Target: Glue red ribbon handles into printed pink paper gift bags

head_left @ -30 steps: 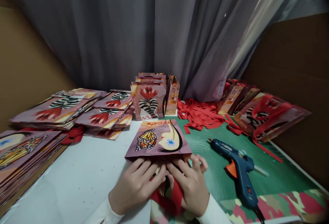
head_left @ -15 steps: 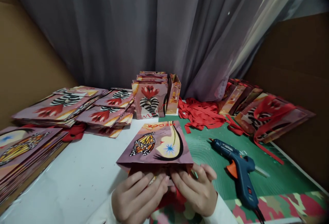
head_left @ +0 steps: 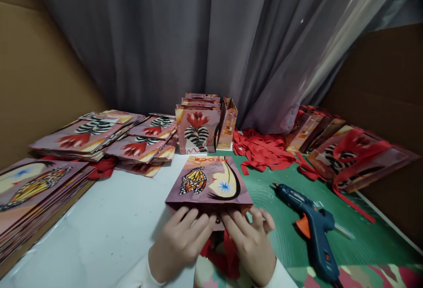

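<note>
Head view: at lower centre, grasped the bag (head_left: 209, 181) by the near edge of its mouth with left hand (head_left: 181, 241) and right hand (head_left: 253, 241), near the glue gun (head_left: 313, 224) at lower right.

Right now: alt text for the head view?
A person's left hand and right hand touch the near edge of a butterfly-printed bag. Stacked flat bags lie left, upright bags and red ribbon behind; a blue glue gun lies right on a green surface.
</note>
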{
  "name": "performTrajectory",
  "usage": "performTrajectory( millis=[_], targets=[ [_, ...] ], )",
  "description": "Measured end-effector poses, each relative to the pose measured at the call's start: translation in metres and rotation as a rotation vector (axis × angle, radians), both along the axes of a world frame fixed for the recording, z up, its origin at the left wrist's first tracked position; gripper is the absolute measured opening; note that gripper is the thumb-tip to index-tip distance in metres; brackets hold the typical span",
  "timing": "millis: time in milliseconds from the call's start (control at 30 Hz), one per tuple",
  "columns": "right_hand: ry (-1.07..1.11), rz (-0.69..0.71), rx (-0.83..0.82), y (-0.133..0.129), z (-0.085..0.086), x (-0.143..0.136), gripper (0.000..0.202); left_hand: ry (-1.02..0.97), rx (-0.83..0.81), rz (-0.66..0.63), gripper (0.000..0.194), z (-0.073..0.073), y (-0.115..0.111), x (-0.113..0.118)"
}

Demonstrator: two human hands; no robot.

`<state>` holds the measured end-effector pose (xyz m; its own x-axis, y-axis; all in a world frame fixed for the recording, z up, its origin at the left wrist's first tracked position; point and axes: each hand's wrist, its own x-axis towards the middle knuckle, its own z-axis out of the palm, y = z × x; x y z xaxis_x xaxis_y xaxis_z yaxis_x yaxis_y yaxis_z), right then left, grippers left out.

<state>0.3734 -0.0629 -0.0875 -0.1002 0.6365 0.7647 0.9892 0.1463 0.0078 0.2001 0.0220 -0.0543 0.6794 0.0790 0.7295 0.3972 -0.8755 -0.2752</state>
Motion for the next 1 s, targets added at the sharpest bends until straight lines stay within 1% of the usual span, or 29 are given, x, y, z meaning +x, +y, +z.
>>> performTrajectory(
  millis=[133, 267, 467, 567, 667, 767, 867, 1000],
  targets=[
    [0.021, 0.020, 0.064, 0.003, -0.004, 0.001, 0.045, 0.018, -0.056, 0.034, 0.027, -0.002, -0.002, 0.003],
    [0.010, 0.013, 0.066, 0.004, -0.004, -0.001, 0.042, 0.038, -0.098, 0.069, 0.031, -0.003, -0.003, 0.004],
    [-0.014, 0.008, 0.063, 0.003, -0.003, -0.003, 0.038, -0.018, -0.064, 0.022, 0.031, 0.001, -0.001, 0.000],
    [-0.058, 0.002, 0.036, 0.004, -0.003, 0.004, 0.035, -0.011, -0.075, 0.003, 0.031, 0.005, 0.007, -0.006],
    [-0.100, -0.029, 0.024, 0.007, -0.002, 0.018, 0.031, 0.049, -0.052, -0.044, 0.032, 0.009, 0.019, -0.014],
    [-0.146, -0.028, 0.007, 0.009, 0.001, 0.033, 0.031, 0.077, -0.021, -0.038, 0.033, 0.011, 0.028, -0.019],
    [-0.179, -0.013, 0.006, 0.009, 0.002, 0.040, 0.030, 0.051, -0.004, -0.037, 0.029, 0.010, 0.030, -0.020],
    [-0.188, 0.001, 0.077, 0.008, 0.004, 0.042, 0.024, 0.006, 0.009, -0.074, 0.025, 0.008, 0.028, -0.020]
  ],
)
